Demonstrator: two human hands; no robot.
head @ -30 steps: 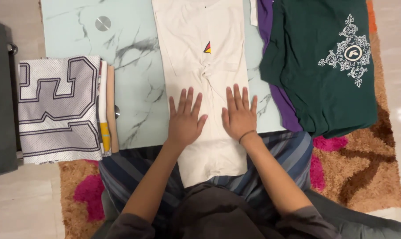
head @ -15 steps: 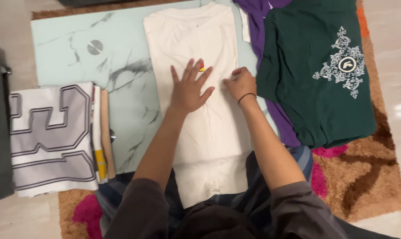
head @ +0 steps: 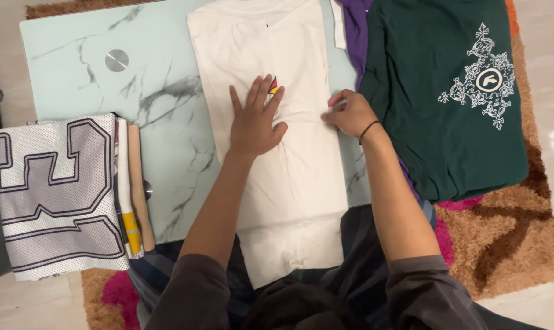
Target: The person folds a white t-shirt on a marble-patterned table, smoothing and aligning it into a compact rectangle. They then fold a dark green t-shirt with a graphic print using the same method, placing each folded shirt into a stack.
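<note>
A cream shirt [head: 289, 177] lies folded into a long strip down the middle of the pale marble table [head: 161, 146], its lower end hanging over the near edge onto my lap. My left hand [head: 252, 119] presses flat on the shirt's middle, fingers spread, just below a small coloured emblem [head: 273, 85]. My right hand [head: 350, 113] is at the shirt's right edge with the fingers curled, pinching the cloth there. A dark band circles my right wrist.
A dark green shirt with a white ornament print [head: 448, 98] lies at the right over a purple garment [head: 353, 30]. A stack of folded clothes topped by a white mesh jersey [head: 57, 195] sits at the left. A brown and pink rug [head: 509, 232] lies beneath.
My hands moved from the shirt's lower part up to its middle. The right hand went from flat to curled and shifted out to the right edge of the cloth.
</note>
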